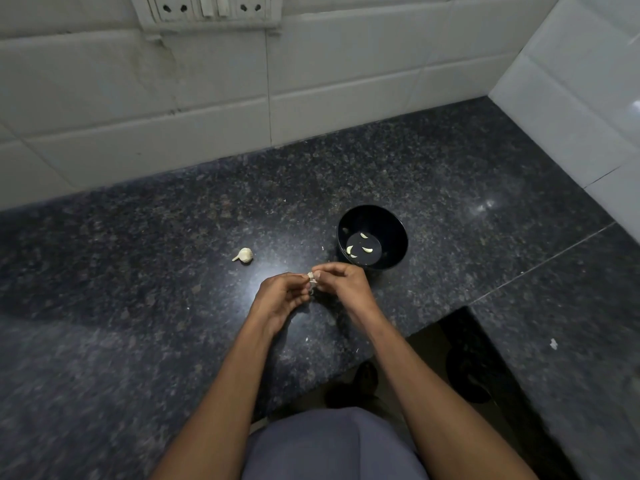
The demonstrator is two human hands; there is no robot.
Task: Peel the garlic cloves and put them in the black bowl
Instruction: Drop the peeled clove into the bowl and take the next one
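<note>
We see a small pale garlic clove [311,278] pinched between the fingertips of both hands, held just above the dark speckled granite bench [138,271]. The clove is so small and so covered by fingers that we cannot tell which way its long axis runs or where its tip points; only a whitish scrap of skin shows. The left hand [281,295] has its grip closed on the clove from the left, fingers curled under it. The right hand [341,284] pinches the same clove from the right, thumb and forefinger meeting at its top.

Just beyond the right hand stands the round black bowl [394,230], upright on the bench, with a few peeled pale cloves [360,247] lying on its bottom; their exact number is hard to make out. To the left of the hands, apart from them, a whole white garlic bulb [244,255] lies on its side, its stem pointing left and toward us.

Behind the bench rises a white tiled wall [173,116] with a socket plate [207,8] cut off by the top edge.
</note>
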